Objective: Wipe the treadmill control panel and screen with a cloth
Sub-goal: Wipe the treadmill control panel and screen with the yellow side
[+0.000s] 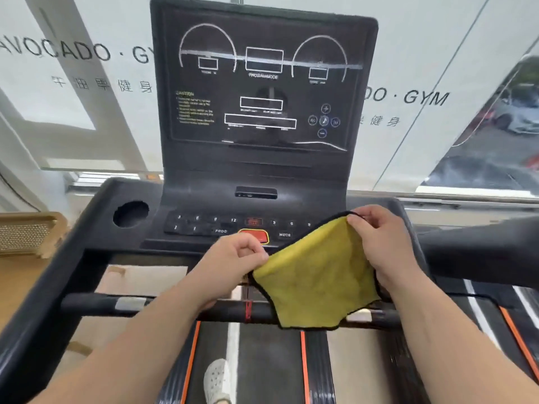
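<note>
head view: standing on treadmill belt [262, 368], looking fwd & down at the console. holding a yellow cloth [315, 275] w/ black edging up in the air between both hands, just in front of the control panel [204, 225] and apparently not touching it. gripping the cloth's left corner w/ left hand [233, 260], fingers [250, 249] curled in and clenched on the fabric. pinching the upper right corner w/ right hand [385, 243], fingers [361, 221] curled over the black hem, letting the rest drape down under the palm. keeping the cloth spread fairly flat, yellow side facing up, lower edge hanging across the crossbar [175, 306] and hiding the right end of the panel's button row. seeing number keys, "prog" and "mode" labels and a red button [255, 236] w/ yellow rim on the panel, the button just beyond the left knuckles. seeing the screen [262, 88] upright above the panel, dark, showing white outlines, two arcs and a "caution" txt block at left, well apart from the cloth. noting a round cup holder [131, 214] left of the keys and a padded handrail [481, 249] at right. glimpsing one white perforated shoe [217, 380] on the belt btwn the forearms. facing a glass wall [73, 51] w/ "avocado · gym" lettering, a white car [519, 115] showing through at far right.
</note>
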